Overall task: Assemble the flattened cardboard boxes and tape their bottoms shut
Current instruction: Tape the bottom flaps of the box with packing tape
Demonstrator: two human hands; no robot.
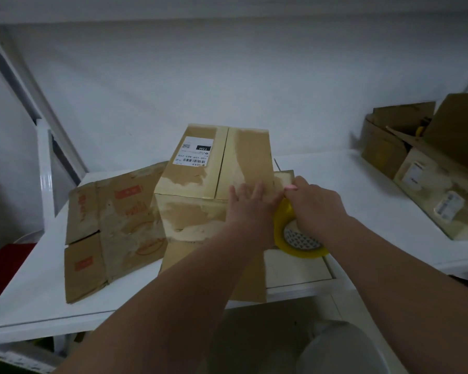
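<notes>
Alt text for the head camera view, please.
A left hand presses flat on an assembled box on a white table while the right hand holds a tape roll at its edge. A flattened box lies left of it.

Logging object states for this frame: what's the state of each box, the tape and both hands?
Centre box: erected, upper flaps folded shut.
Flattened box: lying flat on table, left.
Tape roll: in right hand, beside Centre box.
Left hand: flat, pressing Centre box's top.
Right hand: grips Tape roll.
Boxes at right: flaps open.
</notes>
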